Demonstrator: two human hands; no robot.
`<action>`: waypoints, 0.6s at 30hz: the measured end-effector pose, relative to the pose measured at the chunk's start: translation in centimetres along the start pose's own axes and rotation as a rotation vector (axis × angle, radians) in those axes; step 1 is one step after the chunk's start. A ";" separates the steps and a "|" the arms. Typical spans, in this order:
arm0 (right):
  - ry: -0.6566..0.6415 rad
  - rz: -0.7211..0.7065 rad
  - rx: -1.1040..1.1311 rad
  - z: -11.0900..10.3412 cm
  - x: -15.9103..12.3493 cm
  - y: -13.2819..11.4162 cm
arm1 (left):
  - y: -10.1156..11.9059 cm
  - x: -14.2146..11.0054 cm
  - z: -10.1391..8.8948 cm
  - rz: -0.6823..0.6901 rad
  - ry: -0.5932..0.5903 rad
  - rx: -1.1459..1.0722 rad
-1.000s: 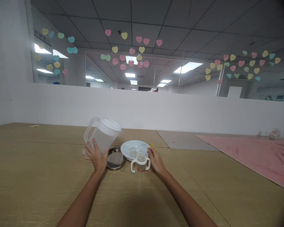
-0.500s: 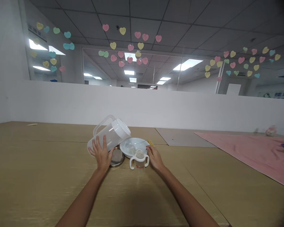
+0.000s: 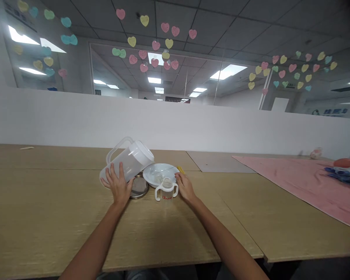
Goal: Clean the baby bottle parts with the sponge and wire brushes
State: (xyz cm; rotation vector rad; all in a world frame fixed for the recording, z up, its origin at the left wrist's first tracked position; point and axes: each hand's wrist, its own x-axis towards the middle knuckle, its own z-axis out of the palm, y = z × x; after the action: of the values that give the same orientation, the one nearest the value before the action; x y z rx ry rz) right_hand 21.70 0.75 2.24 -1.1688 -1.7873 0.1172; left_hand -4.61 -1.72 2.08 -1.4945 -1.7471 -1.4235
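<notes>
A clear plastic pitcher (image 3: 126, 165) with a white lid and a handle is tilted, its lidded end up and to the right. My left hand (image 3: 118, 186) holds its side with fingers spread; the handle is on the far side. At the right rim of a white bowl (image 3: 151, 171) my right hand (image 3: 187, 187) pinches the edge. Something clear lies inside the bowl. In front of it stands a small clear cup (image 3: 167, 190) with two white handles and red lettering, close to my right fingers. Partly under the pitcher is a round metal lid (image 3: 140, 187).
Behind my right fingers shows a yellow object (image 3: 181, 169). A pink cloth (image 3: 303, 182) covers the table's right side, with a blue and orange bundle (image 3: 344, 171) on it. A white wall (image 3: 175, 128) bounds the back of the wooden table (image 3: 61, 217).
The whole view has shifted, bringing the table's front edge into sight. Both hands, the pitcher, the bowl and the cup keep nearly the same places relative to one another.
</notes>
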 end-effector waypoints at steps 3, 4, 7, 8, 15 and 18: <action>0.010 -0.016 -0.009 0.2 0.0 0.1 | 0.3 0.2 -0.3 -0.020 0.023 -0.015; 0.015 -0.025 -0.012 0.3 0.0 0.1 | 0.4 0.2 -0.4 -0.024 0.040 -0.018; 0.042 -0.043 -0.024 0.6 -0.2 0.3 | 0.6 0.4 -0.4 -0.013 0.100 -0.033; 0.046 -0.047 -0.029 0.6 -0.3 0.3 | 0.6 0.4 -0.3 -0.002 0.122 -0.042; 0.060 -0.046 -0.043 0.5 -0.6 0.2 | -1.4 0.4 1.0 0.198 0.122 -0.146; 0.052 -0.041 -0.047 0.4 -0.7 0.1 | -2.1 0.4 1.2 0.252 0.114 -0.159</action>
State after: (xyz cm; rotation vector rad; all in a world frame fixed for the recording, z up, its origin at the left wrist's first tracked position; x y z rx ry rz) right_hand 21.56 0.49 1.52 -1.1573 -1.7755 0.0200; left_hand -6.29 -0.19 1.09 -1.6155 -1.3515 -1.5098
